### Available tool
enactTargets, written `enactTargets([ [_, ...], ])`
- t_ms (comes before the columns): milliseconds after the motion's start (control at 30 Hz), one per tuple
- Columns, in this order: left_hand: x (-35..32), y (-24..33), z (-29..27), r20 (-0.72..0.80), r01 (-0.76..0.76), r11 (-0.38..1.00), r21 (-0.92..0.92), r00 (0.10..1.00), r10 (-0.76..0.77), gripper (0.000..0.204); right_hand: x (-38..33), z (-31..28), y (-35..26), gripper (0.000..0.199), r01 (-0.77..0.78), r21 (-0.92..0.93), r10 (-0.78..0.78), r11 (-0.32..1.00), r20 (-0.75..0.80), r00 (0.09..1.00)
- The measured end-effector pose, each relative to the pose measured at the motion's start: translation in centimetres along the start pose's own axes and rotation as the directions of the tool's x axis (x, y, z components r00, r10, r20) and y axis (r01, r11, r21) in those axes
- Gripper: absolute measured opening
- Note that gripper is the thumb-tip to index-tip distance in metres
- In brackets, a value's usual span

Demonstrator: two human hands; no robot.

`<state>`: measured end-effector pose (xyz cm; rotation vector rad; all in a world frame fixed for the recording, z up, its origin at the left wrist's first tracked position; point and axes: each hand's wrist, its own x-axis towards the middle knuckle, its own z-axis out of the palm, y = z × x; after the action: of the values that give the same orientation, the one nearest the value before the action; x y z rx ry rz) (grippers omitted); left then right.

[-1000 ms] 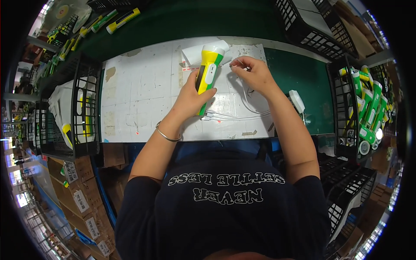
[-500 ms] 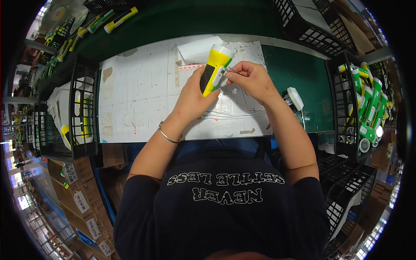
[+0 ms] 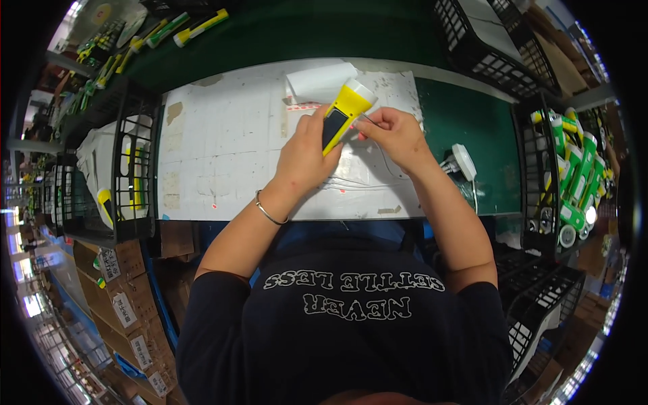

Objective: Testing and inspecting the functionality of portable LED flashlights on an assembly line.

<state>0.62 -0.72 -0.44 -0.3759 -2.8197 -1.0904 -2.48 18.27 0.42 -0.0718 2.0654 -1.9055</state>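
Note:
A yellow flashlight [image 3: 351, 102] with a white head and a dark panel is held over the white work sheet. My left hand [image 3: 304, 154] wraps round its lower body, and the flashlight's head leans away to the far right. My right hand [image 3: 403, 138] is closed in a pinch beside the flashlight, just below its head. Between the fingertips is a thin cable [image 3: 386, 156], which trails down toward the sheet. Its end at the flashlight's side is hidden, so whether it is plugged in cannot be made out.
A white plug adapter [image 3: 463, 162] sits right of the sheet [image 3: 223, 148]. Black crates stand on both sides; the right crate [image 3: 538, 169] holds green and yellow flashlights [image 3: 572, 165]. A white paper roll [image 3: 320, 81] lies at the back. More flashlights [image 3: 201, 28] lie far left.
The flashlight has been rolled in my left hand, so its dark panel faces up more and its side socket no longer shows. My right hand stays beside it with the cable.

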Motion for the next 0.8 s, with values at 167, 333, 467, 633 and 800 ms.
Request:
enactTargets([
  [167,0.4,-1.5,-7.2,-0.548,-0.352,0.930,0.104,0.760,0.349,0.068,-2.0,-1.3,0.3,0.017,0.146,-0.178,-0.153,0.973,-0.022,0.988],
  [333,-1.6,-11.8,-23.7,-0.766,0.158,0.976,0.150,0.643,0.014,0.051,-1.7,-2.6,1.4,0.016,0.082,-0.091,-0.088,0.993,-0.075,0.993],
  [467,-7.0,-22.4,-32.5,-0.602,0.709,0.664,0.238,0.644,-0.472,0.058,-0.8,-2.9,2.1,0.017,0.102,-0.164,-0.121,0.981,-0.108,0.987],
  [633,-9.5,-30.3,-34.1,-0.174,0.878,0.352,0.323,0.421,-0.890,0.041,-0.2,-2.7,2.2,0.022,0.079,-0.255,-0.108,0.964,-0.104,0.989],
  [800,-1.5,-30.1,-36.3,-0.531,0.791,0.450,0.413,0.611,-0.587,0.043,-0.2,-2.7,0.8,0.023,0.047,-0.341,-0.092,0.939,-0.118,0.989],
])
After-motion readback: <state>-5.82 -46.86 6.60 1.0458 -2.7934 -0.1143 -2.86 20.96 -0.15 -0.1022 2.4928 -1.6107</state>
